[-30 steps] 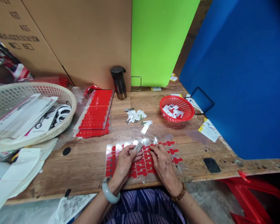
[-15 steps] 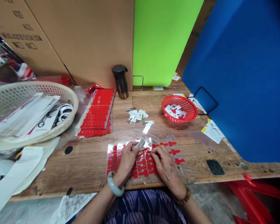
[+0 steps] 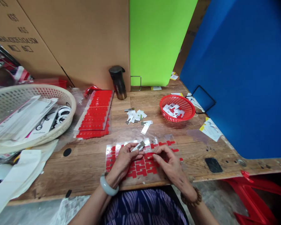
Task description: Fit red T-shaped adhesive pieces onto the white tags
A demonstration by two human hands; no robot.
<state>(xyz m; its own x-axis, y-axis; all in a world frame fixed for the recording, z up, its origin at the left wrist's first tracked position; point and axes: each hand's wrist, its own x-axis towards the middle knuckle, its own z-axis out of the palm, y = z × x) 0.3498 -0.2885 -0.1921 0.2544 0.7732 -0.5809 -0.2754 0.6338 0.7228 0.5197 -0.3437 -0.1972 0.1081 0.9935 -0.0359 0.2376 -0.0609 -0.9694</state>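
Note:
A clear sheet of red T-shaped stickers lies at the table's near edge. My left hand rests on it and pinches a small grey-white card piece between thumb and fingers. My right hand sits just to the right, fingertips pinched together at a red sticker on the sheet; whether one is lifted I cannot make out. A jade bangle is on my left wrist and a bead bracelet on my right.
A loose pile of small white card pieces lies beyond the sheet. A red basket holds finished pieces. Stacked red sticker sheets, a cream basket, a dark flask and cardboard, green and blue panels surround the table.
My right hand has turned from lying flat on the sheet to a raised pinch at a sticker. My left hand keeps hold of the card piece, shifted slightly.

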